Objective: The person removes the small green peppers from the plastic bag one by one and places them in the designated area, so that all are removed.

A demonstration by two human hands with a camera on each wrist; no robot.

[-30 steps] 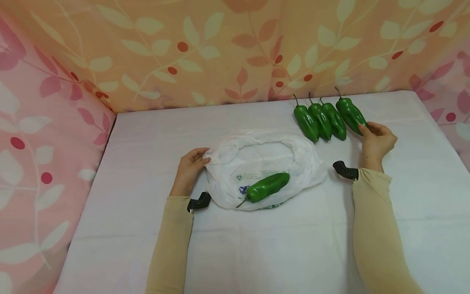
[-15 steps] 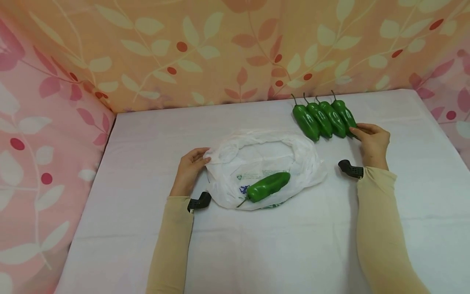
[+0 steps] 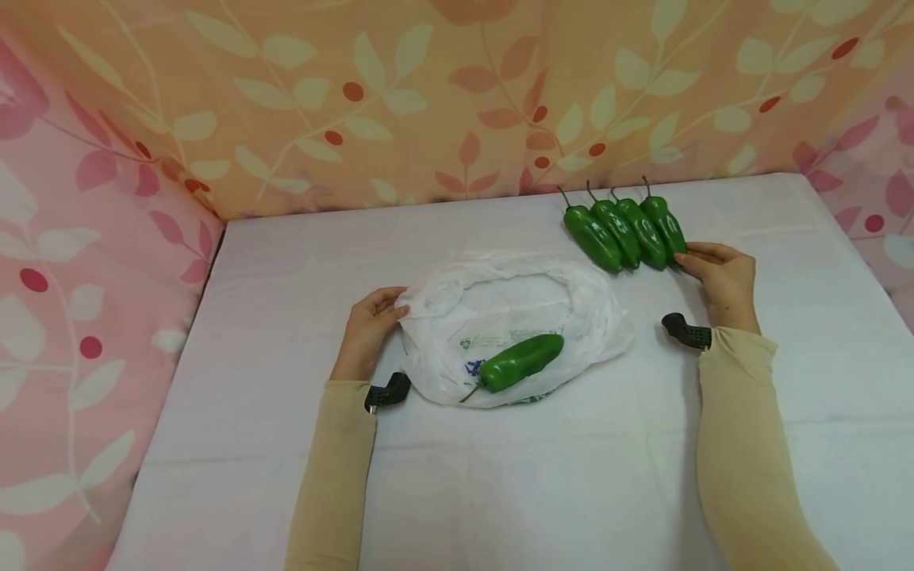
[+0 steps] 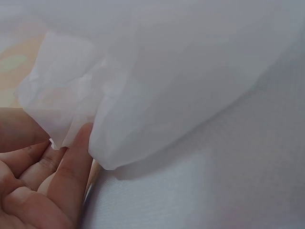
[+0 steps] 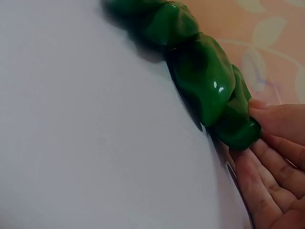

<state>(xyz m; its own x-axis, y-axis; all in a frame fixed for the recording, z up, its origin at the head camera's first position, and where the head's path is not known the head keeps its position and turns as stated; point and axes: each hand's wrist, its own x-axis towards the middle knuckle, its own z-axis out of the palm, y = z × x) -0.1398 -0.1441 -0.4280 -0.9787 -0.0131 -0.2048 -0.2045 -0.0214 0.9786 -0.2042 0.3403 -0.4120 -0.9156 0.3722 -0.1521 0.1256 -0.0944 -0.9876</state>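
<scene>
My left hand [image 3: 371, 321] pinches the left edge of a crumpled white plastic bag [image 3: 596, 301], which lies spread on the table with its mouth open. The left wrist view shows the thin plastic [image 4: 71, 90] between thumb and fingers. One green pepper [image 3: 524, 363] lies on the bag's near side, stem toward the lower left. At the back right, my right hand [image 3: 723, 277] pinches the lower end of the rightmost pepper [image 3: 662, 226] in a slanted row. In the right wrist view that pepper [image 5: 243, 131] is pressed up against its neighbour [image 5: 205, 81].
Three more green peppers [image 3: 593, 239] lie side by side to the left of the pinched one, stems toward the back. A white cloth covers the table [image 3: 543, 492]. Floral curtains [image 3: 400, 103] stand along the back and both sides. A black wrist camera [image 3: 685, 331] sits on each sleeve.
My right hand has moved left with the rightmost pepper, closing the gap to the others. The row has shifted slightly left. My left hand and the bag stay in place.
</scene>
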